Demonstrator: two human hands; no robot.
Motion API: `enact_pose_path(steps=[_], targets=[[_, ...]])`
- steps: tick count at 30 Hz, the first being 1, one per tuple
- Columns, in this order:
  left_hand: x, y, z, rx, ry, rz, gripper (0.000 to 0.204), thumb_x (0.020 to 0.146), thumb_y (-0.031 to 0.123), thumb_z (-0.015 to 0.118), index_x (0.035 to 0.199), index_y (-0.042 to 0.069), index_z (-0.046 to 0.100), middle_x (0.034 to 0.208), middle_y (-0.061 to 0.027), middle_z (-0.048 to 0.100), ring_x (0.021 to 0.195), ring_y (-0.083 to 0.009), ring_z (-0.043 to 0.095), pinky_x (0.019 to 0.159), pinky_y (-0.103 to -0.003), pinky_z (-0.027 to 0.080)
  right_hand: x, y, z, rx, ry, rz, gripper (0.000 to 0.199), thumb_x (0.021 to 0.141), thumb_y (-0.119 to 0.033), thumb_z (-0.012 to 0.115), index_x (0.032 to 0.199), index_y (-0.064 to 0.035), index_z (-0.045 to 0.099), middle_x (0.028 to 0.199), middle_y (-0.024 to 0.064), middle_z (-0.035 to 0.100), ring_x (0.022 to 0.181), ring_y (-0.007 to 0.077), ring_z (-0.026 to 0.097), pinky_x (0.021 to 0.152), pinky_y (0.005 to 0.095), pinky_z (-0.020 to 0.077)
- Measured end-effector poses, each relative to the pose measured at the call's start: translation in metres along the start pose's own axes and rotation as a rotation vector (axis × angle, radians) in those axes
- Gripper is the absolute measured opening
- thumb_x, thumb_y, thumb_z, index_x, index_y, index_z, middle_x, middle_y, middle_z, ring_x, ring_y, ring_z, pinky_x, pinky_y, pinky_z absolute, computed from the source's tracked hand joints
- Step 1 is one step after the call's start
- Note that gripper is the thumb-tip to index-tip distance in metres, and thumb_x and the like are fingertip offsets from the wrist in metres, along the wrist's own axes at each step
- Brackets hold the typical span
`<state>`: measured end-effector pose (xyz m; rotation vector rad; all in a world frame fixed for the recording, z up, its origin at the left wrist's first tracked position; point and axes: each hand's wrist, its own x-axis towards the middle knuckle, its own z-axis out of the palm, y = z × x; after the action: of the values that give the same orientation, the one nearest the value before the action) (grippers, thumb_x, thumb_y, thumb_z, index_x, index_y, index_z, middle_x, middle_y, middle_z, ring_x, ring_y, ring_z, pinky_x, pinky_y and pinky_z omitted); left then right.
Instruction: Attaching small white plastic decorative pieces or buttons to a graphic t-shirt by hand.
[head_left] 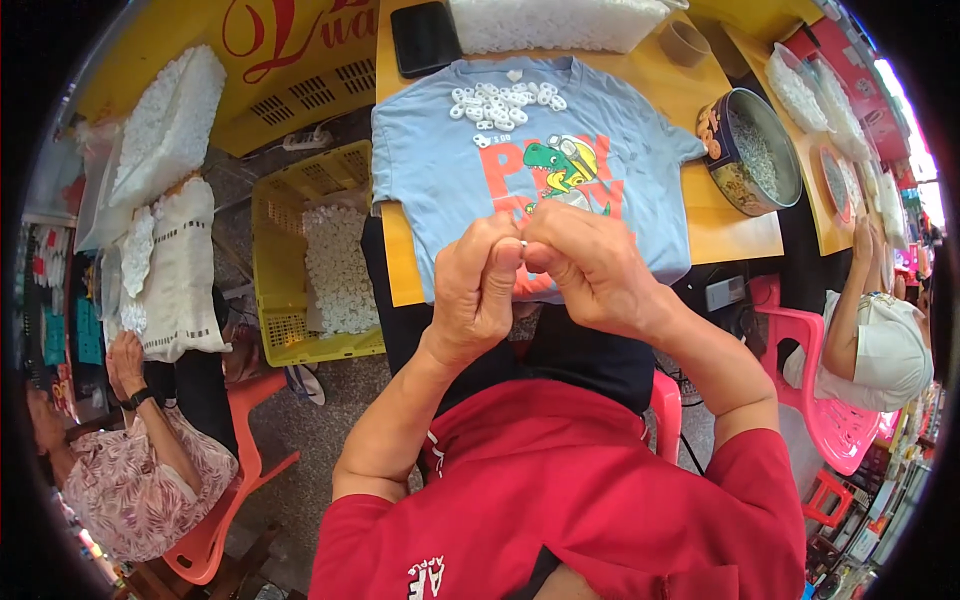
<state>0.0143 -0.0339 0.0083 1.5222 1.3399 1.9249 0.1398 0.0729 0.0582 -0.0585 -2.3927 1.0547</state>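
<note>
My left hand [478, 285] and my right hand [592, 265] meet fingertip to fingertip above the near part of a light blue T-shirt. Both are closed in a pinch. Between them shows a tiny bit of a small white piece [524, 243]; the fingers cover the rest, so its shape cannot be made out. Farther off on the T-shirt [430, 150], which is spread flat with a dinosaur print, lies a loose pile of white oval plastic pieces with holes [500, 104].
Beyond the shirt stand a clear bin of white pieces [555, 28] and a black phone [425, 40]. A round tin [745, 195] of small metallic parts sits at right. A yellow crate [285, 340] holds more white pieces at left. People sit on both sides.
</note>
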Motion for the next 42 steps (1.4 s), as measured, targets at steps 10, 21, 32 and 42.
enact_pose_path(steps=[10, 21, 32, 42], targets=[[0.009, 0.0, -0.002, -0.205, 0.084, -0.381, 0.027, 0.104, 0.02, 0.039, 0.081, 0.007, 0.043, 0.067, 0.0033, 0.038, 0.06, -0.0058, 0.035, 0.053, -0.022, 0.031, 0.007, 0.012, -0.007, 0.191, -0.046, 0.343, 0.028, 0.102, -0.021, 0.045, 0.09, 0.0028, 0.053, 0.076, 0.0074, 0.055, 0.067, 0.0154, 0.055, 0.063, 0.0296, 0.0462], [0.006, 0.004, 0.0, -0.329, 0.051, -0.323, 0.025, 0.103, 0.019, 0.042, 0.083, 0.004, 0.047, 0.069, 0.0035, 0.043, 0.06, -0.0035, 0.036, 0.052, -0.02, 0.034, 0.009, 0.008, -0.013, -0.156, -0.042, -0.017, 0.011, 0.093, -0.009, 0.055, 0.088, 0.0007, 0.053, 0.079, 0.0139, 0.055, 0.071, 0.0321, 0.054, 0.062, 0.0371, 0.0445], [0.003, 0.011, 0.004, -0.163, 0.087, -0.253, 0.023, 0.103, 0.018, 0.042, 0.09, 0.001, 0.05, 0.07, 0.0008, 0.05, 0.062, -0.0044, 0.044, 0.055, -0.021, 0.042, 0.007, 0.002, 0.004, -0.066, 0.024, 0.021, 0.006, 0.093, -0.002, 0.052, 0.087, 0.001, 0.051, 0.075, 0.0127, 0.052, 0.068, 0.0289, 0.054, 0.06, 0.0363, 0.0436], [0.003, 0.005, 0.005, -0.289, 0.067, -0.381, 0.024, 0.103, 0.019, 0.042, 0.089, 0.001, 0.049, 0.071, -0.0002, 0.053, 0.064, -0.0042, 0.045, 0.056, -0.021, 0.04, 0.009, 0.015, 0.004, -0.008, -0.029, 0.13, 0.01, 0.094, -0.006, 0.051, 0.086, 0.0006, 0.052, 0.075, 0.0116, 0.051, 0.067, 0.0277, 0.055, 0.06, 0.0358, 0.0428]])
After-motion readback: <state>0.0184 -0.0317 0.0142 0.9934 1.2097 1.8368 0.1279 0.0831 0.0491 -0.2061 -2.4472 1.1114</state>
